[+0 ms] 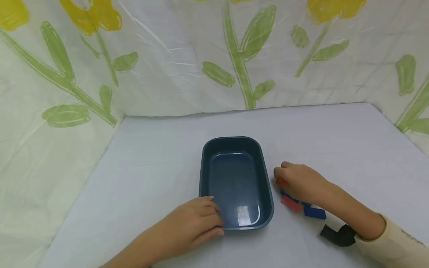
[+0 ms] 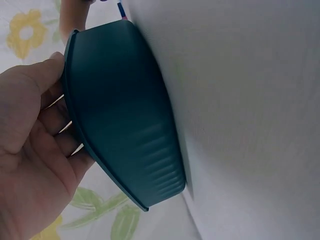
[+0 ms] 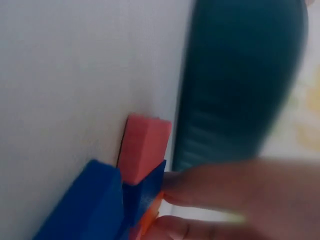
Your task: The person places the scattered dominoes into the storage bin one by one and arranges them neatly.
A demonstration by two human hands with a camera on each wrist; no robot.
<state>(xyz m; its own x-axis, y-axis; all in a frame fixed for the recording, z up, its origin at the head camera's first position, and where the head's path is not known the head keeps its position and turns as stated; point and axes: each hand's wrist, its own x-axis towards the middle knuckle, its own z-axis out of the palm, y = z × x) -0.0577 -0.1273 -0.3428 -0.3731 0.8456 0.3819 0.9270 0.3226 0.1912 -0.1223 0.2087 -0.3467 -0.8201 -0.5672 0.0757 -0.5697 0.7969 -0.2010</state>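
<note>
A dark teal plastic tub [image 1: 233, 186] stands upright on the table. My left hand [image 1: 191, 225] holds its near left corner, fingers over the rim and inside. In the left wrist view the thumb of that left hand [image 2: 35, 115] lies against the rim of the tub [image 2: 120, 110]. To the right of the tub, my right hand [image 1: 301, 182] pinches an orange block [image 1: 282, 181] low over the table. Beside those fingers lie a red block [image 1: 291, 204] and several blue blocks [image 1: 315, 213]. The right wrist view shows the red block [image 3: 143, 150] against blue ones, the orange block [image 3: 150, 216] partly hidden.
A black strap-like piece [image 1: 338, 235] is at the right wrist, by the cream sleeve [image 1: 392, 242]. The white tabletop [image 1: 151, 160] ends at a pale curtain [image 1: 167, 63] painted with yellow flowers and green leaves, at the back and both sides.
</note>
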